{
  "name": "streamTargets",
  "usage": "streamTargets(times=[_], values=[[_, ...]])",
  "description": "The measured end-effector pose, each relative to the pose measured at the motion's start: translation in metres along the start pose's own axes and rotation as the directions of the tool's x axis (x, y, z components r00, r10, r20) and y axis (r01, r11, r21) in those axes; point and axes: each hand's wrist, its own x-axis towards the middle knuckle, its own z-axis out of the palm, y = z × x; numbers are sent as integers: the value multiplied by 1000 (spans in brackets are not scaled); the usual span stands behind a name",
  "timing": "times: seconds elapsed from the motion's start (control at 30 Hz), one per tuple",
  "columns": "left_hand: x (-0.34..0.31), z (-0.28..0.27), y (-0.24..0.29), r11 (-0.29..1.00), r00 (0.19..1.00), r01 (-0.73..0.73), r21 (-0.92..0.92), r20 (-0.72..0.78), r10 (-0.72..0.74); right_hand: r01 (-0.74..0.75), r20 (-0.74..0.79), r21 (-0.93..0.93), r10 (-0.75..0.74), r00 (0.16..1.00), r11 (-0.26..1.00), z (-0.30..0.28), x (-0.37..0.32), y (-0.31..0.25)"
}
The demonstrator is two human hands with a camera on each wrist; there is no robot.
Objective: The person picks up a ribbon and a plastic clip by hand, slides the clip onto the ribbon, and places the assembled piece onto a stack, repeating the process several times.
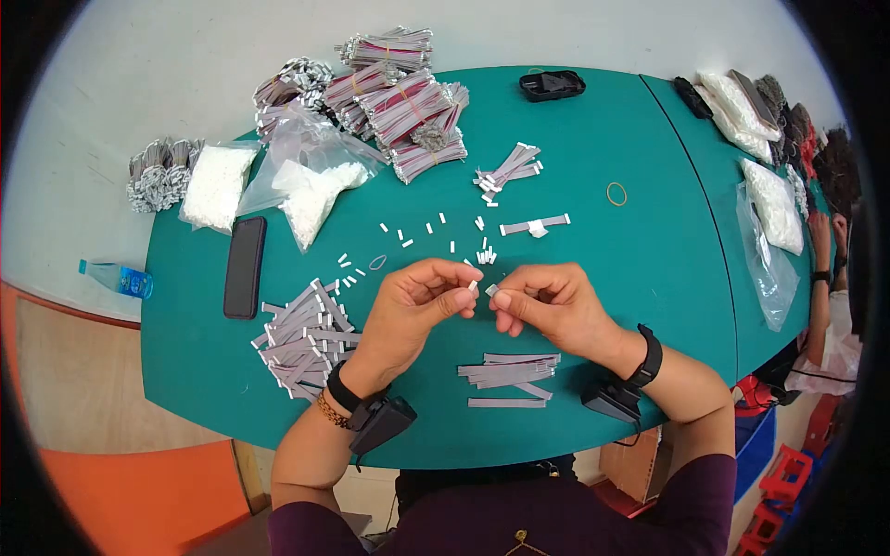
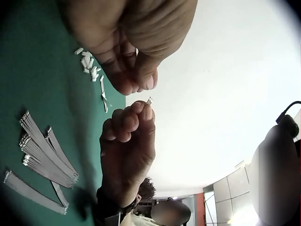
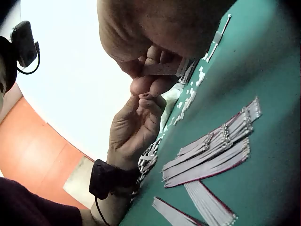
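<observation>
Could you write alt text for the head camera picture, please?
A person's left hand pinches a small white connector near a cable end in the right hand. Ribbon cables, loose connectors and a dark phone lie on the green table.

- Phone (image 1: 245,269): near the table's (image 1: 658,296) left edge
- Cable pile (image 1: 301,357): before and right of the phone
- Cable bundles (image 1: 408,104): at the back edge, left of the case (image 1: 553,86)
- Connectors (image 1: 486,257): mid-table, behind the loose strips (image 1: 505,373) near the front edge
</observation>
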Motion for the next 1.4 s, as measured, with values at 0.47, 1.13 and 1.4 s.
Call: streamTargets(times=[0.47, 1.13, 1.4], values=[[-2, 4, -2, 985, 997, 59, 163, 35, -66, 62, -38, 12, -62, 997, 998, -2, 1, 3], [-1, -2, -6, 995, 998, 57, -87, 10, -56, -24, 28, -7, 24, 999, 1000, -1, 0, 2], [-1, -2, -4, 993, 997, 69, -91, 37, -66, -42, 43, -31, 44, 998, 999, -1, 1, 3]])
